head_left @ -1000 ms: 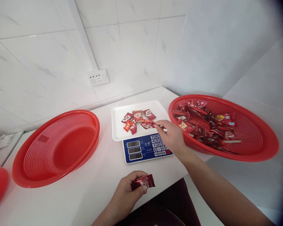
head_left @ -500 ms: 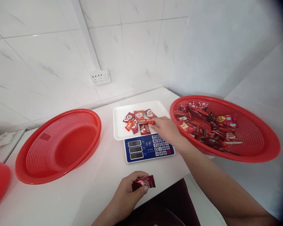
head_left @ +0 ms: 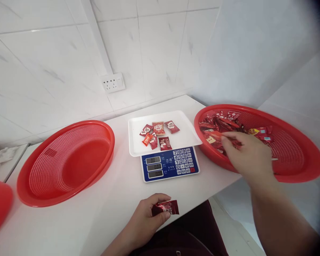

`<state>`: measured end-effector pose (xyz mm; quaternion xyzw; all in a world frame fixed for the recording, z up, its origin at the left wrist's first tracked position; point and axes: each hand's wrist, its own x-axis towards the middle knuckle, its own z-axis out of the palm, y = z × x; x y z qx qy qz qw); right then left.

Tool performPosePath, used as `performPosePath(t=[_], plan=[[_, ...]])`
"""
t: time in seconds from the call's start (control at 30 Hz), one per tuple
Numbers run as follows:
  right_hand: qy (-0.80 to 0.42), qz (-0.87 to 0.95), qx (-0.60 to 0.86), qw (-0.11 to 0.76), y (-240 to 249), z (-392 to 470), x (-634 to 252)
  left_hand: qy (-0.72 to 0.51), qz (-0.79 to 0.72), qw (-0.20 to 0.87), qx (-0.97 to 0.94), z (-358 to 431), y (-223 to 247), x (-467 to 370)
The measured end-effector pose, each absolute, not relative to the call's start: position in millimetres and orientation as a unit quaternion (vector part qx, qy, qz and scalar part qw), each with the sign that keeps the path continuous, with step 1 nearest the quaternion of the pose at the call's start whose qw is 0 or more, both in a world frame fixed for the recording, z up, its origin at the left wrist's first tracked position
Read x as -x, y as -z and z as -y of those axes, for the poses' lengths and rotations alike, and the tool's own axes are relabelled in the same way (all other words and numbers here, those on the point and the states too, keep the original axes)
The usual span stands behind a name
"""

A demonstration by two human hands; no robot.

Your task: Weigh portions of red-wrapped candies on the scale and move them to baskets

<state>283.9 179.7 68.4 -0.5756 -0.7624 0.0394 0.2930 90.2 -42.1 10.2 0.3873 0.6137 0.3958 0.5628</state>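
Note:
My left hand [head_left: 153,215] pinches a dark red snack packet [head_left: 172,207] at the table's front edge. My right hand [head_left: 245,151] reaches over the right basket [head_left: 295,156], its thumb and fingers closed on a small orange-red snack packet [head_left: 216,134]. That basket holds a heap of red wrapped packets [head_left: 209,122], partly hidden behind the hand. Several red packets [head_left: 158,128] and a small orange one [head_left: 147,139] lie on the white tray [head_left: 136,146] of a scale [head_left: 170,164] with a blue keypad panel.
A red mesh basket [head_left: 110,137] stands on the left of the white table [head_left: 109,220]. Part of another red plastic item [head_left: 0,202] shows at the left edge. Behind the table is a tiled wall with a socket [head_left: 113,83]. A white cloth [head_left: 4,157] lies at far left.
My right hand has lifted the small orange-red packet off the scale tray and moved right, over the full basket. My left hand keeps its packet almost in place.

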Motion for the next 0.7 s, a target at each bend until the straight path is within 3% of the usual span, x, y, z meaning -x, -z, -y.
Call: performPosePath(t=[0.1,0.2,0.3,0.37,0.47,0.7], plan=[[-0.043,0.748,0.584,0.313,-67.4,-166.5,-307.8,-0.38,-0.613,0.58,-0.379,40.5,-9.0,-93.5],[-0.194,0.768,0.529,0.303,-58.0,-141.4,-312.6,-0.371,-0.602,0.597,-0.379,37.0,-9.9,-97.2],[-0.419,0.808,0.396,0.123,-46.7,-110.7,-300.5,-0.378,-0.597,0.595,-0.382,33.4,-12.3,-100.0],[-0.501,0.801,0.326,0.026,-41.8,-93.2,-288.3,-0.39,-0.595,0.594,-0.376,32.0,-13.6,-100.9],[-0.535,0.786,0.311,-0.015,-38.6,-78.0,-273.6,-0.404,-0.582,0.603,-0.367,32.1,-13.4,-101.2],[-0.535,0.789,0.301,0.012,-39.9,-77.8,-268.0,-0.441,-0.547,0.617,-0.356,33.8,-5.4,-100.3]])
